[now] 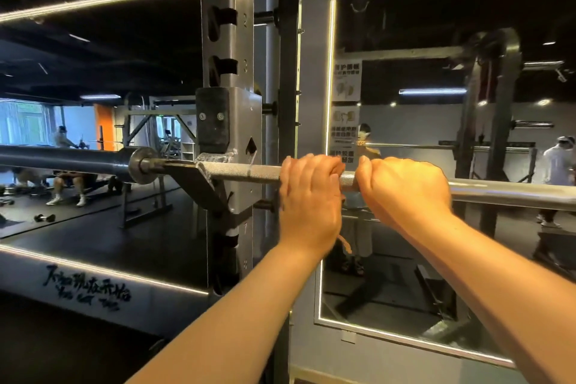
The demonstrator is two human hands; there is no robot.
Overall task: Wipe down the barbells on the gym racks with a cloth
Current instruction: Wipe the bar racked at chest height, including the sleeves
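A steel barbell [249,172] lies level across the view, its knurled shaft resting on the hook [193,176] of the grey rack upright [230,40]. Its dark sleeve [62,159] sticks out to the left. My left hand [308,199] is curled over the shaft just right of the upright. A thin tan strip of cloth [345,243] hangs out below that hand, and the rest of the cloth is hidden under it. My right hand [405,187] grips the bare shaft right beside the left hand, fingers wrapped over the top.
A lit-edged wall mirror [405,305] stands close behind the bar on the right and reflects another rack and people. At the left a seated person [67,187] and a small dumbbell [44,217] are on the black floor.
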